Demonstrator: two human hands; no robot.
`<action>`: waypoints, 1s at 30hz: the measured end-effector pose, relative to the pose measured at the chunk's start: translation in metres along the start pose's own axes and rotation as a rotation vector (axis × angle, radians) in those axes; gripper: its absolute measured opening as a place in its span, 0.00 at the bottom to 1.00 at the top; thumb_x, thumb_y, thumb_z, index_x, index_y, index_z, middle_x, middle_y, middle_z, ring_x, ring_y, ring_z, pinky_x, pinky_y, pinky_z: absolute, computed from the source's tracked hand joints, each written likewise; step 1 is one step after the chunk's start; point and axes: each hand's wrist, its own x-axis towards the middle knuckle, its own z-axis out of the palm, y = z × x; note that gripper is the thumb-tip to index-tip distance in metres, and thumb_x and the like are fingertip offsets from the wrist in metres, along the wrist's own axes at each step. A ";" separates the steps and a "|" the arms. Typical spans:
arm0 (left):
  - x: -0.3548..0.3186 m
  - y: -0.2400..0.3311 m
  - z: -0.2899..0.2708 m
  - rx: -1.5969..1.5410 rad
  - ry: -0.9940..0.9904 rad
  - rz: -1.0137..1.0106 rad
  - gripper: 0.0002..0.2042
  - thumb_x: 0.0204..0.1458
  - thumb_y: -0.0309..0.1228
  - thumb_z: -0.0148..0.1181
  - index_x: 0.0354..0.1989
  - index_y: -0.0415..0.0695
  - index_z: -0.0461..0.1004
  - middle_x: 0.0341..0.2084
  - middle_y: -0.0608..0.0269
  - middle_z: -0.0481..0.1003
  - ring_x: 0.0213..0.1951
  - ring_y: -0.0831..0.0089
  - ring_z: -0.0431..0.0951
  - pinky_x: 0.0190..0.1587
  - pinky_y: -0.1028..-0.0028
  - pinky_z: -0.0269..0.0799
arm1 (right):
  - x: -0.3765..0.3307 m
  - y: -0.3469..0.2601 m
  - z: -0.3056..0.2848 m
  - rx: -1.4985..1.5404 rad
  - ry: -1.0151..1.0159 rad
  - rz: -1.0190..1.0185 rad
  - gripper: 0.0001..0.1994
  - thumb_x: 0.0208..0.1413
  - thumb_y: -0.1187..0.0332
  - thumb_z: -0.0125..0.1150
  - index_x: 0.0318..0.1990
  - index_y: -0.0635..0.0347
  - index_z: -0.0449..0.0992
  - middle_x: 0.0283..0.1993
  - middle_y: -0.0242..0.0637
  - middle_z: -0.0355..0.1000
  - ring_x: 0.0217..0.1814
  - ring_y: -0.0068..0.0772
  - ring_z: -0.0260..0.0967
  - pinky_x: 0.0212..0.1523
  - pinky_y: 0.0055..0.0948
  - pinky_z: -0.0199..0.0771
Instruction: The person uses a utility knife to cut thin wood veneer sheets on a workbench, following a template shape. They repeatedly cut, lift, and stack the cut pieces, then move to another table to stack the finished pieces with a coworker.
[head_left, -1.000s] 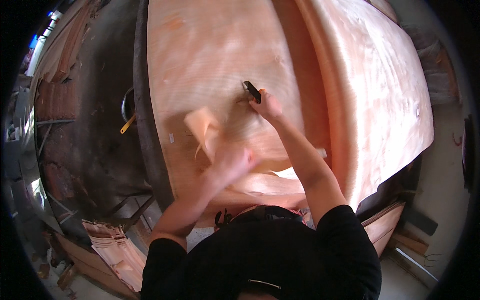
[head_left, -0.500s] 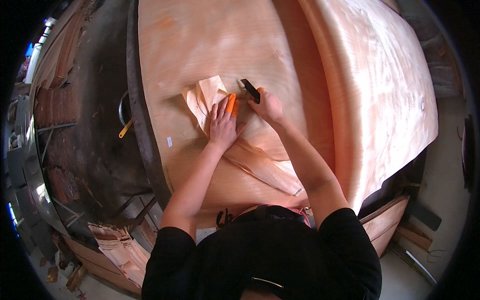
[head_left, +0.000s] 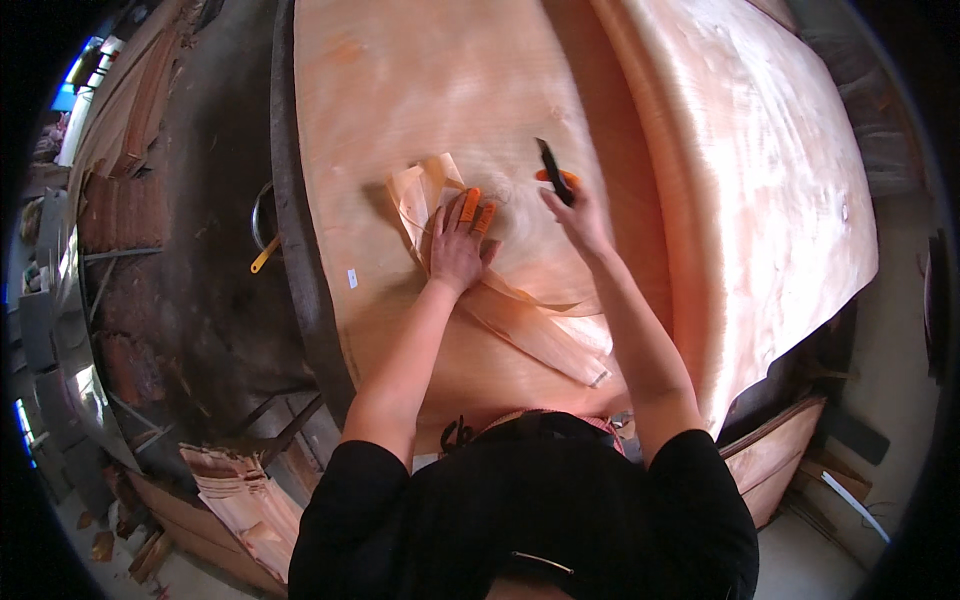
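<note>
My left hand (head_left: 463, 247) lies flat with fingers stretched on a loose, crumpled strip of thin wood veneer (head_left: 535, 340), two of its fingers in orange finger covers. Under it spreads a large pale veneer sheet (head_left: 450, 90). In my right hand (head_left: 582, 215) is a black utility knife (head_left: 550, 165), its tip pointing away from me, to the right of the left hand and seemingly just above the sheet. An orange cover shows on a right finger too. The strip's far end (head_left: 420, 185) is folded beyond the left hand.
A big curled veneer sheet (head_left: 770, 200) rises at the right. Left of the work lies a dark surface (head_left: 215, 280) with a yellow-handled tool (head_left: 264, 254) at its edge. A small white label (head_left: 352, 278) is on the sheet. Stacked veneer pieces (head_left: 240, 500) stand at the lower left.
My right hand with the knife has moved right and away from the left hand. The left hand still presses on the strip; the whole view has shifted slightly.
</note>
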 end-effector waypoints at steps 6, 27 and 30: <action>-0.002 -0.001 0.000 -0.063 0.080 0.016 0.27 0.45 0.46 0.51 0.54 0.47 0.61 0.58 0.55 0.52 0.60 0.62 0.48 0.60 0.59 0.40 | -0.126 -0.017 -0.105 0.250 0.117 0.224 0.10 0.54 0.66 0.50 0.40 0.61 0.71 0.14 0.18 0.49 0.12 0.11 0.43 0.13 0.17 0.40; -0.009 0.003 -0.002 -0.100 0.201 0.051 0.24 0.44 0.43 0.53 0.49 0.45 0.64 0.57 0.54 0.53 0.60 0.62 0.49 0.59 0.59 0.41 | -0.361 -0.174 -0.284 0.338 0.863 -0.405 0.22 0.58 0.60 0.43 0.57 0.60 0.57 0.25 0.24 0.55 0.12 0.11 0.35 0.12 0.12 0.37; -0.011 0.004 0.000 -0.095 0.185 0.034 0.24 0.44 0.43 0.53 0.49 0.45 0.65 0.57 0.55 0.53 0.60 0.63 0.48 0.60 0.59 0.40 | -0.370 -0.149 -0.298 0.475 0.583 -0.539 0.21 0.59 0.62 0.42 0.58 0.60 0.55 0.24 0.25 0.54 0.12 0.11 0.35 0.11 0.13 0.36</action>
